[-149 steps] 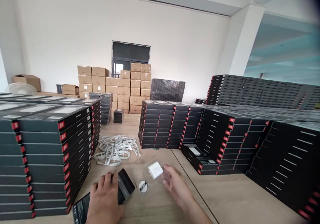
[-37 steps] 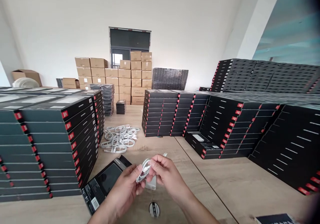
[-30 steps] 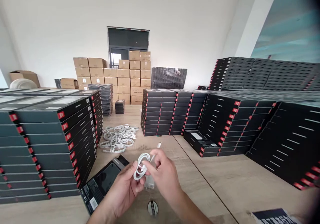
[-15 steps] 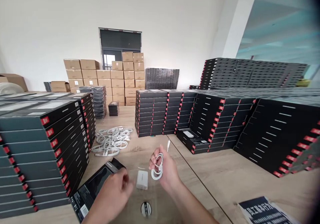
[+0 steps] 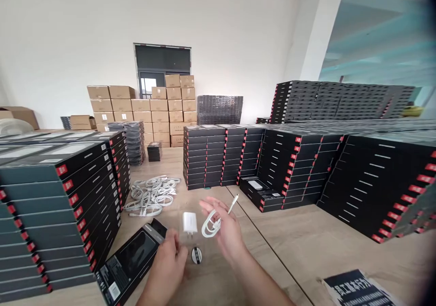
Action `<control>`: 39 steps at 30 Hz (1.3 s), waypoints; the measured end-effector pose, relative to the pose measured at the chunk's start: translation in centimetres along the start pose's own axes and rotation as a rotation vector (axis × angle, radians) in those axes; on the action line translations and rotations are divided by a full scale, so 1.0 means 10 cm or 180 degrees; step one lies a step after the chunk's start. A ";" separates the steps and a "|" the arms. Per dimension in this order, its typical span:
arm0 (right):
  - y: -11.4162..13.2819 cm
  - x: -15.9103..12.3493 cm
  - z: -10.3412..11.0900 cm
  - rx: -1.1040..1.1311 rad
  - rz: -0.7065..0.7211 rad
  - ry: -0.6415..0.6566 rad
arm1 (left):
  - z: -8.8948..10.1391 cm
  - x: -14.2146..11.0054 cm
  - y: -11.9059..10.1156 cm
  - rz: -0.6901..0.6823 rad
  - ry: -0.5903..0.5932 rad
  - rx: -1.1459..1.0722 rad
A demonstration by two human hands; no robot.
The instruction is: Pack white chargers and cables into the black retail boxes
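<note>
My right hand (image 5: 225,224) has a coiled white charging cable (image 5: 208,226) held at the thumb, its other fingers partly stretched. One plug end sticks up past the thumb. Lower left, my left hand (image 5: 170,256) is closed, fingertips pressed together; what they pinch is hidden. Just right of it are a white wall charger (image 5: 190,223), prongs toward me, and a small round black-and-white piece (image 5: 196,255). A clear holder may be around these two, but I cannot make it out surely. An opened black box (image 5: 131,263) lies slanted under and left of my left hand.
A heap of white cables (image 5: 153,194) lies beyond my hands. Tall stacks of black boxes stand left (image 5: 85,206) and right (image 5: 289,160). One black box (image 5: 260,194) sits low before the right stacks. A printed sheet (image 5: 357,288) lies front right; cartons (image 5: 160,110) rise behind.
My left hand has moved right and its fingers have closed. The charger and round piece have shifted up together. The cable coil has tilted, and the right hand's fingers have loosened and stretched.
</note>
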State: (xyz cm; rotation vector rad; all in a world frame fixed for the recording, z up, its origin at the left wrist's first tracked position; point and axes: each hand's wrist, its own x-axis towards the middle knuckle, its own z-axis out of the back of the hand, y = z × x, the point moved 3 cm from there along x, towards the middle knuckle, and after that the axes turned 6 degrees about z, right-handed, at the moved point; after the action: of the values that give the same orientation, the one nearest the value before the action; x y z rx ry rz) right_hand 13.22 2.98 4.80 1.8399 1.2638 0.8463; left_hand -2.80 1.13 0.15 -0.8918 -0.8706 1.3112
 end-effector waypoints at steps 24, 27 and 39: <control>-0.24 -0.04 -0.03 -0.0707 -0.0138 0.1841 | 0.16 0.02 -0.16 0.0453 0.0198 -0.3706; -0.19 0.00 0.00 -0.0705 -0.0193 0.1508 | 0.15 0.02 -0.17 0.0444 0.0253 -0.3616; -0.32 -0.12 -0.01 -0.0512 -0.0641 0.1232 | 0.14 0.06 -0.04 0.0514 -0.0169 -0.2859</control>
State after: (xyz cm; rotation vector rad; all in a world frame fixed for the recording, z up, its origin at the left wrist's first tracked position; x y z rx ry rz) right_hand 11.33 2.69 1.96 1.4366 1.5378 1.1910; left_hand -3.83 1.76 1.08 -1.6475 -1.4948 1.0591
